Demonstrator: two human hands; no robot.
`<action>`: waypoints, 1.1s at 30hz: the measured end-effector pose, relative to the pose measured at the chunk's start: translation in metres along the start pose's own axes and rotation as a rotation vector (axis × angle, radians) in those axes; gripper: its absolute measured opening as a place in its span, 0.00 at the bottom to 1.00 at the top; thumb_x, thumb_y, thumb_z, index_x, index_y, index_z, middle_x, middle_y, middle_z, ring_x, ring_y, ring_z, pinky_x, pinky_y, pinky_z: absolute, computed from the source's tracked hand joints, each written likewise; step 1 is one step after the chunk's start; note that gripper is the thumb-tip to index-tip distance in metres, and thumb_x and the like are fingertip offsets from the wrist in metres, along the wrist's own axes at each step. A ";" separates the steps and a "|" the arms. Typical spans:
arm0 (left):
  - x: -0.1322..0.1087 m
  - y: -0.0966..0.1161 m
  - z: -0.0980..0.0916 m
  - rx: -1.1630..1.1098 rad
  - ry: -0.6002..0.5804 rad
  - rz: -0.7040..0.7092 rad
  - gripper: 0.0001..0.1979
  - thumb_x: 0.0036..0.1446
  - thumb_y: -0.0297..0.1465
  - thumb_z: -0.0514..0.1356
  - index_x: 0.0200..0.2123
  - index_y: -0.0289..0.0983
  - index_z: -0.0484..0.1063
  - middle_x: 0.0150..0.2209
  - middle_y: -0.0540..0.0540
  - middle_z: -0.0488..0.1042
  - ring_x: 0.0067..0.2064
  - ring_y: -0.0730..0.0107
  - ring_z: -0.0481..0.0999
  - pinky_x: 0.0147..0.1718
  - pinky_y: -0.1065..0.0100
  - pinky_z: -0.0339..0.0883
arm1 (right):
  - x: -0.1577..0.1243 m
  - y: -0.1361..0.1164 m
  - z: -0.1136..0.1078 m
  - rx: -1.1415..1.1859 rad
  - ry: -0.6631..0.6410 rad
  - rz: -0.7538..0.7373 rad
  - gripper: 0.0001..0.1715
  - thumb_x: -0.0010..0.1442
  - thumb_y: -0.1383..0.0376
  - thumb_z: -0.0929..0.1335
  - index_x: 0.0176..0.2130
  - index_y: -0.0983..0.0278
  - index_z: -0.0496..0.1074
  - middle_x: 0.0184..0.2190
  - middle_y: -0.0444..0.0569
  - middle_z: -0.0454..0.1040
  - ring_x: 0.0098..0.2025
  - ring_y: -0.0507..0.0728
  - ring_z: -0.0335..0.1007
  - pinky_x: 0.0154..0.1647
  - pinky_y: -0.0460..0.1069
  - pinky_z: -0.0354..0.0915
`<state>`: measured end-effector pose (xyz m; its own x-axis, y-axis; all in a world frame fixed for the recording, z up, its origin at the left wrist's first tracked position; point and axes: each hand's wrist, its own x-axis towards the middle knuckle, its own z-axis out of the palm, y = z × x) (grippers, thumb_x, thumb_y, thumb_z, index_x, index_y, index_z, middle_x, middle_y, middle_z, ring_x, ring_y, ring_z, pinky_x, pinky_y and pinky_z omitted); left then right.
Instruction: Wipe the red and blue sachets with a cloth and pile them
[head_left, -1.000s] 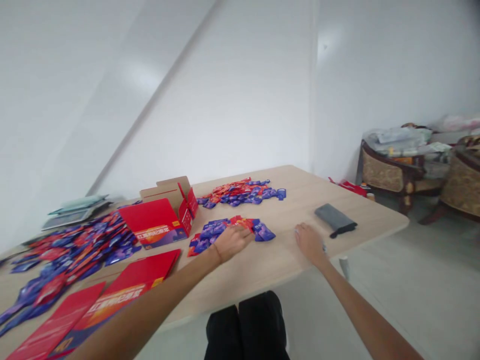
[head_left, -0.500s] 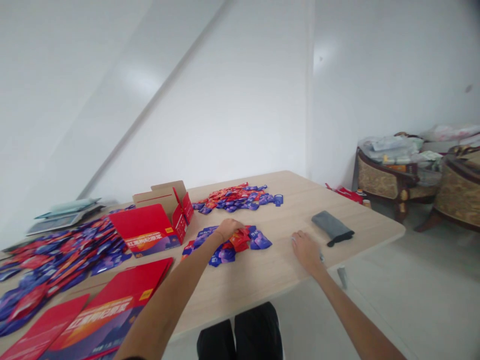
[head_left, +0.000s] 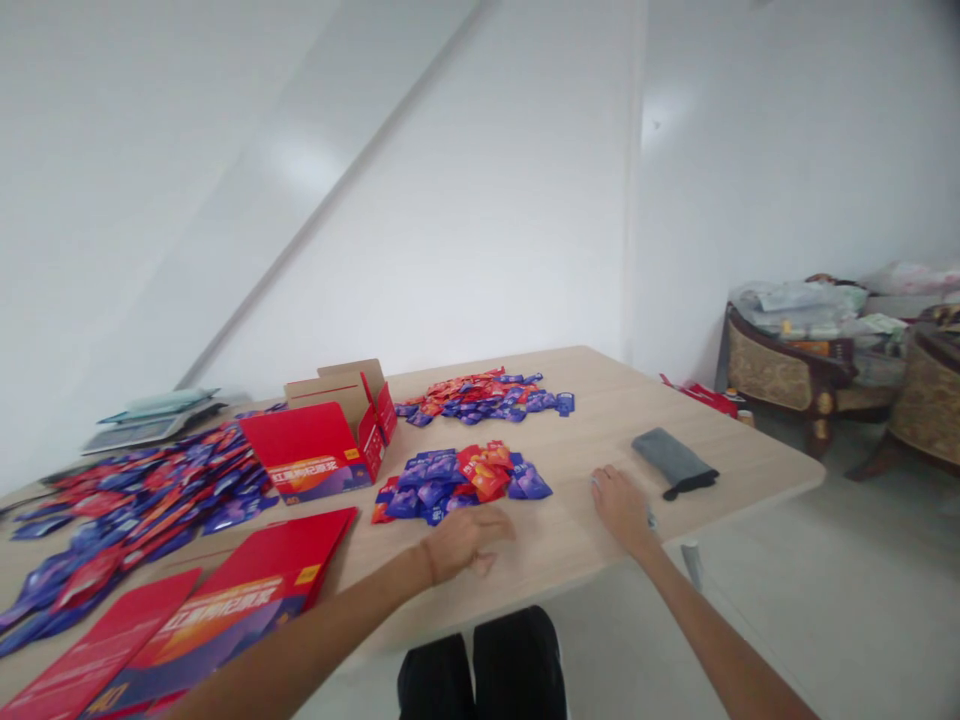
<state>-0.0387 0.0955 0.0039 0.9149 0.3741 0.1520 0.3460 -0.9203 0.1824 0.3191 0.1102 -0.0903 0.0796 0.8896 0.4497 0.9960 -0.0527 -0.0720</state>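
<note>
My left hand (head_left: 469,540) lies palm down on the wooden table (head_left: 570,540), just in front of a small pile of blue and red sachets (head_left: 461,480). Its fingers are loosely spread and hold nothing. My right hand (head_left: 619,505) rests flat on the table to the right of that pile, fingers stretched forward. A small pale object shows at its right side; I cannot make out what it is. An open red carton (head_left: 322,450) stands left of the pile.
A second sachet pile (head_left: 484,395) lies farther back and a big spread of sachets (head_left: 127,510) covers the left. Flat red cartons (head_left: 225,610) lie near left. A grey pouch (head_left: 673,462) sits right of my hand. A scale (head_left: 146,425) stands far left; armchairs (head_left: 787,365) stand beyond.
My left hand has drawn back from the top of the sachet pile to the bare table in front of it. My right hand has stayed in place.
</note>
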 end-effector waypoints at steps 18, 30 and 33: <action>-0.097 0.032 0.038 -0.111 0.033 -0.186 0.32 0.67 0.38 0.58 0.73 0.53 0.60 0.74 0.48 0.59 0.75 0.51 0.56 0.73 0.44 0.51 | -0.003 0.006 0.013 -0.016 0.084 -0.059 0.16 0.71 0.66 0.60 0.46 0.63 0.76 0.46 0.55 0.77 0.47 0.60 0.73 0.43 0.52 0.62; -0.076 0.017 0.023 0.259 -0.052 0.106 0.30 0.68 0.47 0.56 0.69 0.43 0.61 0.61 0.36 0.75 0.59 0.46 0.76 0.55 0.50 0.71 | -0.004 0.015 0.028 0.044 0.158 -0.080 0.19 0.72 0.63 0.59 0.46 0.63 0.77 0.47 0.56 0.79 0.49 0.62 0.76 0.49 0.54 0.67; -0.037 -0.021 -0.021 0.395 0.016 0.075 0.26 0.70 0.43 0.55 0.67 0.44 0.63 0.58 0.36 0.76 0.55 0.48 0.77 0.49 0.54 0.73 | -0.005 0.019 0.035 0.091 0.190 -0.086 0.21 0.71 0.61 0.58 0.46 0.62 0.78 0.48 0.56 0.80 0.49 0.63 0.77 0.49 0.56 0.69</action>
<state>-0.0844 0.1033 0.0145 0.9383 0.3031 0.1663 0.3346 -0.9171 -0.2168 0.3363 0.1208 -0.1254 0.0096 0.7869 0.6170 0.9924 0.0683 -0.1025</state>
